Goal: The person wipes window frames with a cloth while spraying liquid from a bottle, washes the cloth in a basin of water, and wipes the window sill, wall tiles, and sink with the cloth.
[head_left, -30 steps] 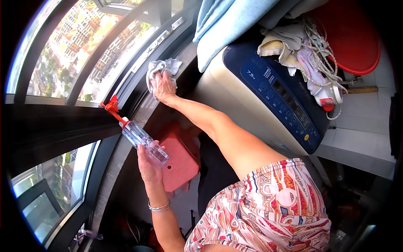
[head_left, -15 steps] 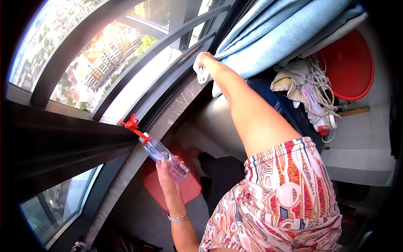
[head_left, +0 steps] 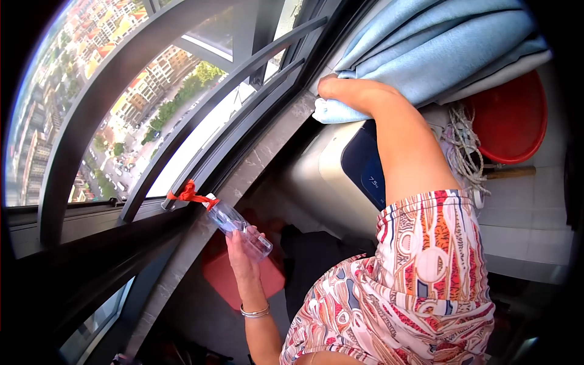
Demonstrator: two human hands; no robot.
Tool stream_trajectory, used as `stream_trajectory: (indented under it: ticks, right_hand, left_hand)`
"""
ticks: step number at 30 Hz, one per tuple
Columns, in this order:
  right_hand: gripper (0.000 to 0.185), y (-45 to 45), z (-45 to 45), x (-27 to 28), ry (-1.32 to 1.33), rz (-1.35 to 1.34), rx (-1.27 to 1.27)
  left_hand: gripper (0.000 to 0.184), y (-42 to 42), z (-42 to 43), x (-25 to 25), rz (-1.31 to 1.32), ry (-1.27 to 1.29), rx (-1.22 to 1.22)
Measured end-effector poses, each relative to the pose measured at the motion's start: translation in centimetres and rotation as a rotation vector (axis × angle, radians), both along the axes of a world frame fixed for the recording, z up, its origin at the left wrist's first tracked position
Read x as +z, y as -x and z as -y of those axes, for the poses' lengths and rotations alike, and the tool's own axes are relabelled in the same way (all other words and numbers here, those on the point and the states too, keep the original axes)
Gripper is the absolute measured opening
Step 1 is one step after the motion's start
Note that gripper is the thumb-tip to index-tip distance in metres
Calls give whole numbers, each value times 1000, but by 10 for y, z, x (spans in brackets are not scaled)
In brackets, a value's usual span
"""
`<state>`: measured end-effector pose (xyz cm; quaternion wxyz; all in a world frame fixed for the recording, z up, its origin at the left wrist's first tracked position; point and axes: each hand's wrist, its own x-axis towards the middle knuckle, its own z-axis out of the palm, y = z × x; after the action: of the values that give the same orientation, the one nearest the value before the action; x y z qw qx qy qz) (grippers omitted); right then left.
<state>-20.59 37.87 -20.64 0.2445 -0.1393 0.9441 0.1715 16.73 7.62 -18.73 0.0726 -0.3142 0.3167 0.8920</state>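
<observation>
We saw a red ribbon point(head_left: 191, 193) on a clear bottle point(head_left: 231, 221), grasped by the left hand point(head_left: 243, 258) at the inner edge of the grey sill point(head_left: 261, 155). Near the sill's far end, the right hand point(head_left: 328, 85), whose grip we could not determine, lay beside blue fabric point(head_left: 444, 67).

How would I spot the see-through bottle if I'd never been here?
Find the big window, then the grey stone sill beside it. Near the sill's edge, the left hand holds a plastic bottle. Unlike the pink stool beyond it, it's see-through, with a red strip tied at its neck.
</observation>
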Motion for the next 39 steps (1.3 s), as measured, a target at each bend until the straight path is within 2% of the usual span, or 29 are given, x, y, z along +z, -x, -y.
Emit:
stream_trajectory:
  ticks: [3, 6, 9, 10, 12, 14, 15, 17, 19, 22, 32, 34, 36, 39]
  right_hand:
    - [27, -6, 7, -12, 84, -87, 6]
    - [29, 3, 14, -36, 353, -233, -287]
    - [35, -7, 24, -59, 382, -122, -384]
    - [33, -29, 36, -67, 314, -307, -381]
    - [33, -41, 41, -63, 242, -497, -378]
    - [26, -17, 25, -54, 105, 135, 221]
    - [20, -8, 21, -54, -50, 237, 334]
    - [20, -16, 26, -64, -35, 191, 288]
    - [20, -34, 44, -64, 71, 16, 145]
    - [21, -73, 85, -75, 211, -163, 58]
    - [30, -268, 275, -113, 710, -432, 33]
    - [32, -293, 293, -115, 791, -413, 22]
    - [35, -305, 294, -112, 937, -277, 6]
    - [45, -320, 288, -98, 1324, 141, -44]
  left_hand:
    - [37, -1, -3, 4, 20, 18, -3]
    - [38, -4, -7, -2, 15, 8, 18]
    - [40, -6, -7, -1, 15, -10, 31]
    - [40, -8, -6, -2, 22, -6, 34]
    - [35, -9, -3, -7, -3, -15, 70]
    - [36, -12, 2, -8, -18, -24, 62]
    - [35, -5, -6, 3, 1, 6, 61]
    - [35, -3, -7, 3, 17, 15, 67]
    - [39, -4, -5, 2, 8, 41, 43]
    - [38, -11, 5, -4, 3, 40, 58]
    - [48, -41, 21, 7, -75, 132, 65]
    - [50, -44, 24, 10, -91, 120, 63]
    - [51, -45, 26, 14, -90, 124, 83]
    - [40, -50, 33, 11, -57, 177, 59]
